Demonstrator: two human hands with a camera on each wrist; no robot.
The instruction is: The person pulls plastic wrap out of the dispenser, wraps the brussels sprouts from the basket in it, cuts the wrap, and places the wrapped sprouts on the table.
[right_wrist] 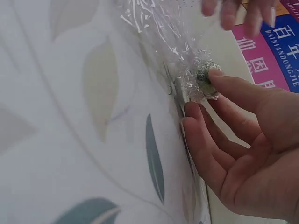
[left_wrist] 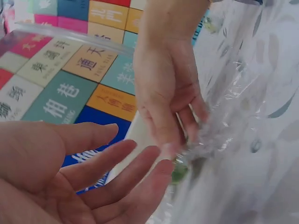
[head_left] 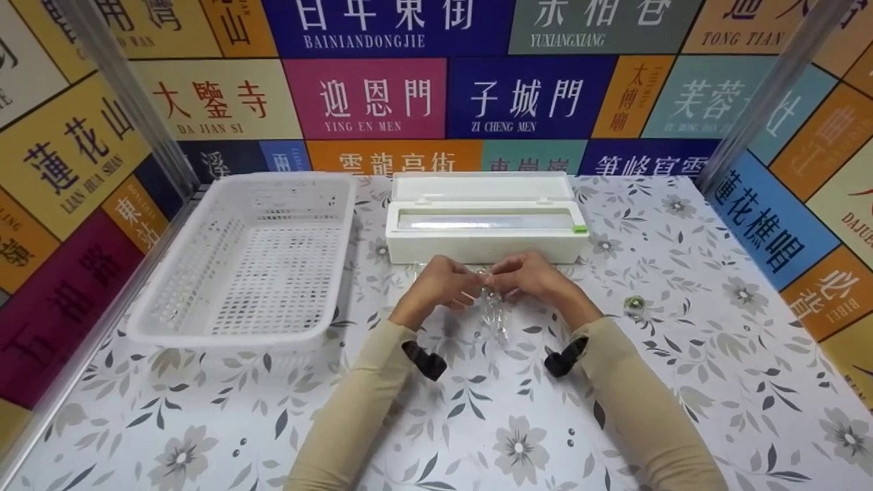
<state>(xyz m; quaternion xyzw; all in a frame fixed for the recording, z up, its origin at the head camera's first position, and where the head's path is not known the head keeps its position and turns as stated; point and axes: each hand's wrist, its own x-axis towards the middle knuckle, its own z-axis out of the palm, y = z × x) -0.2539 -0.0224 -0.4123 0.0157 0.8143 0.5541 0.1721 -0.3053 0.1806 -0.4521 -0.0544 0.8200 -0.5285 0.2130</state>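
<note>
My right hand [head_left: 532, 276] pinches a small round green thing [right_wrist: 209, 80] wrapped in clear cling film [head_left: 494, 317]. Thumb and fingers meet on the bundle, and the loose film trails down toward the tabletop. Facing it, my left hand [head_left: 447, 283] has its fingers spread and loosely bent; in the left wrist view they hold nothing and come close to the wrapped thing. What kind of thing is inside the film cannot be made out. Just behind both hands stands a white cling film dispenser box [head_left: 487, 249], its lid raised and a roll showing inside.
A white perforated plastic basket [head_left: 235, 335] stands at the left. To the right of my right arm lies another small green film-wrapped bundle [head_left: 634, 305]. The floral-patterned tabletop [head_left: 477, 409] is bounded by panels [head_left: 382, 99] with printed signs at the back and sides.
</note>
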